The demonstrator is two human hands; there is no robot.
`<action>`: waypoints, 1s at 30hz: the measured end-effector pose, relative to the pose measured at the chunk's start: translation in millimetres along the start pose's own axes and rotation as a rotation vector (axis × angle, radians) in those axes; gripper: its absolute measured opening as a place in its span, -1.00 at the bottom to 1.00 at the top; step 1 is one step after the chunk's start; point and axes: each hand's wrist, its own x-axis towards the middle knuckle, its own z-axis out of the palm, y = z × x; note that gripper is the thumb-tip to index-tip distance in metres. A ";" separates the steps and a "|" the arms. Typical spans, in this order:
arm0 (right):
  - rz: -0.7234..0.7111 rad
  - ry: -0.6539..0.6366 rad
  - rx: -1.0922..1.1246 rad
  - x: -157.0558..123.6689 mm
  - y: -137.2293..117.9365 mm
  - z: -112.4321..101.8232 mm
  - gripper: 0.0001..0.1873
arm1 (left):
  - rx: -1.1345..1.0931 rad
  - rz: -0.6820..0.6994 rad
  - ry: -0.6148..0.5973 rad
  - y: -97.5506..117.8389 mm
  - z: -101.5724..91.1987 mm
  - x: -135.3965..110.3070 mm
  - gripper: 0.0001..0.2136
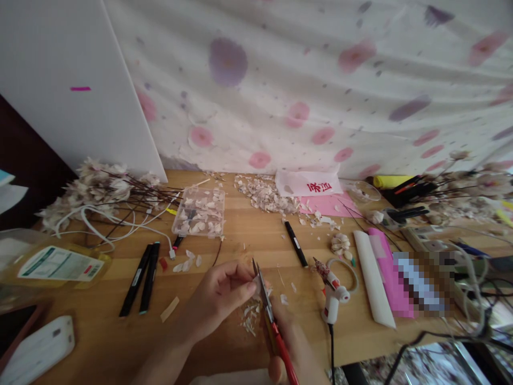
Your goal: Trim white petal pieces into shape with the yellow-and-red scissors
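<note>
Head view shows the left hand [218, 297] pinching a small pale piece [256, 283] between its fingertips, low over the wooden table [100, 342]. Right hand [294, 350] grips the red-handled scissors [269, 313] — the blades are slightly parted and touch the piece. Pale scraps [251, 313] lie just under them — a glue gun [332, 299] rests near, to the right.

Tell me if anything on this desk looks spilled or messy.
Yes. Pale shell-like scraps lie loose in a heap near the wall instead of in the clear plastic tray, and finer bits have gathered under the scissors held in the right hand.
</note>
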 end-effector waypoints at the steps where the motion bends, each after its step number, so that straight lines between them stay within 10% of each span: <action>1: -0.010 -0.029 0.021 1.5 -1.3 -0.4 0.17 | 0.000 0.000 -0.007 1.7 -0.3 0.7 -0.79; 8: 0.009 -0.001 -0.045 -21.7 26.9 8.0 -0.06 | -0.045 -0.004 0.195 -3.7 16.0 3.3 -0.76; 13: 0.009 0.044 -0.072 -23.0 52.0 23.7 0.13 | -0.067 0.054 0.358 -24.2 31.8 4.6 -0.70; 30: -0.127 0.071 -0.001 -3.5 48.5 21.0 0.24 | -0.064 0.138 0.445 -33.0 36.1 6.0 -0.79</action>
